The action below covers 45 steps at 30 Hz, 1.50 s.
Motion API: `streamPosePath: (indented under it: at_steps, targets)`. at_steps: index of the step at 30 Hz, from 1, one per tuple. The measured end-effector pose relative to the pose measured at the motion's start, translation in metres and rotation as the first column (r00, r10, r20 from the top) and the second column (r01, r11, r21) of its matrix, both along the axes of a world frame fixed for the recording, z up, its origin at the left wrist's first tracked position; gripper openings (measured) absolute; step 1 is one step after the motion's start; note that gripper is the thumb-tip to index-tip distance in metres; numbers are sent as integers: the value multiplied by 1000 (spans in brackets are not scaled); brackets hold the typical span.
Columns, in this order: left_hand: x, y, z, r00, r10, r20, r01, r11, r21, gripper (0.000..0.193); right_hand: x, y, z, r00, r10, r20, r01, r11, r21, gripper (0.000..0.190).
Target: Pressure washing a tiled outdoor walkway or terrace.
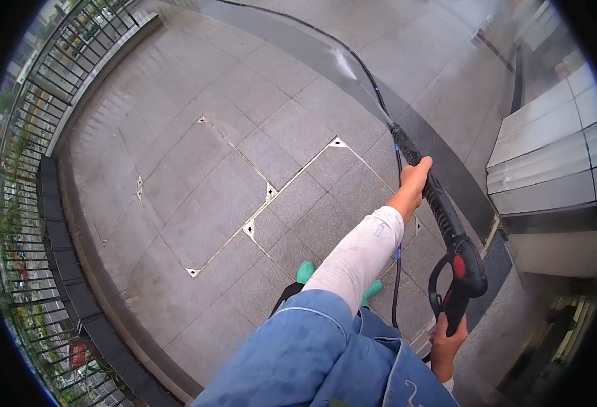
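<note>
A black pressure washer gun (474,269) with a red disc on its side slants up and away from me. Low on the right, my right hand (447,340) is wrapped around its pistol grip, below the loop-shaped guard. Farther forward, my left hand (416,178) grips the ribbed barrel. From the tip of the thin lance comes a white fan of water spray (344,63), directed at the dark band of paving ahead. A black hose (399,203) with blue bands runs along the floor beside and beneath the lance. My left forearm hides part of the floor.
Grey paving tiles (227,188) carry metal-edged access covers with white corner plates (250,229). A curved railing (49,96) and black planter boxes (69,254) line the left. At right stand a tiled wall (547,147) and a floor grating (489,285). My green boots (305,272) are below me.
</note>
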<state>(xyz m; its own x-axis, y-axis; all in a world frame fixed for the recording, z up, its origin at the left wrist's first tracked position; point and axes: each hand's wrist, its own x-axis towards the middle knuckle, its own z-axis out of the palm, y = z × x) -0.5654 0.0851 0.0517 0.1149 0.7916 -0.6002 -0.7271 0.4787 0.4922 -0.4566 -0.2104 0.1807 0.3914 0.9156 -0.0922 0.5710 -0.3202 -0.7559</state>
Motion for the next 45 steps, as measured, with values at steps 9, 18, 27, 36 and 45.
streamPosePath:
  at_steps: [9,18,27,36,45]
  targets:
    - [-170,-106,-50,895,445,-39,-432,840,-330,27,-45,53,31,856,511,81,-491,851,-187,24]
    - [-132,-123,-27,765,630,137,-532,737,-417,30,16,70,26,920,316,-232,-383,850,-363,22]
    - [-53,27,27,916,142,376,-132,990,-51,27,-44,34,0,993,69,97,-69,998,-8,17]
    - [-174,-78,-17,772,636,11,-581,712,-395,33,-37,75,18,884,468,7,-460,871,-171,20]
    - [-111,-75,15,838,437,327,-381,897,-224,32,-38,15,56,973,215,-80,-223,967,-125,26]
